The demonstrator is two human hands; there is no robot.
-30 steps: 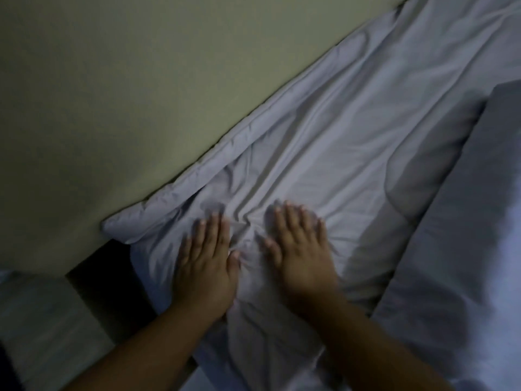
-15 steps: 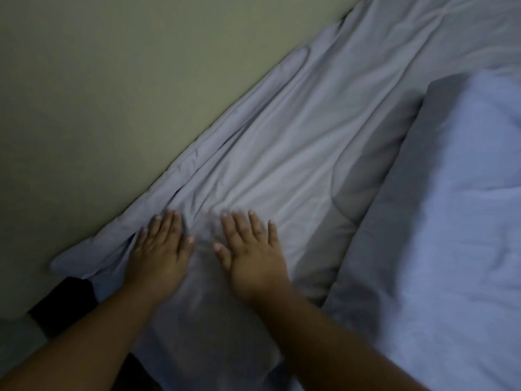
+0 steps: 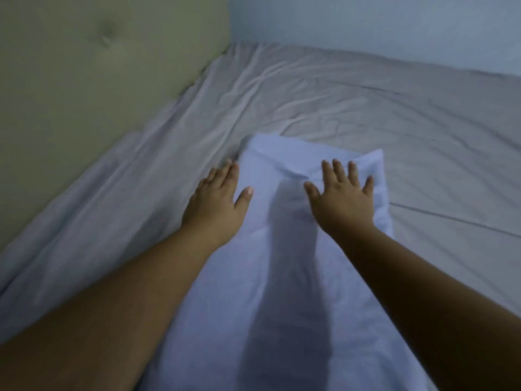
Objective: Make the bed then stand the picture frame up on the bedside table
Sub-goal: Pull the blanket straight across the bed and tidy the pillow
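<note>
The bed [image 3: 366, 108] fills the view, its grey sheet wrinkled toward the headboard edge and flatter toward the far edge by the wall. A long pale blue pillow [image 3: 282, 263], or possibly a folded cover, lies on it from the near edge, its far end pointing at the far corner.

Both hands are spread wide and flat, gripping nothing. The left hand [image 3: 217, 204] sits along the pillow's left edge with its thumb over the fabric, and the right hand [image 3: 342, 201] is over its far right corner. Judging by that, they are placed to press and square the pillow against the sheet.

Blur makes it unclear whether the palms touch or hover. The padded headboard [image 3: 84, 66] and wall [image 3: 366, 21] close the corner. The picture frame and bedside table are out of view, and the pillow's near end is cut off.
</note>
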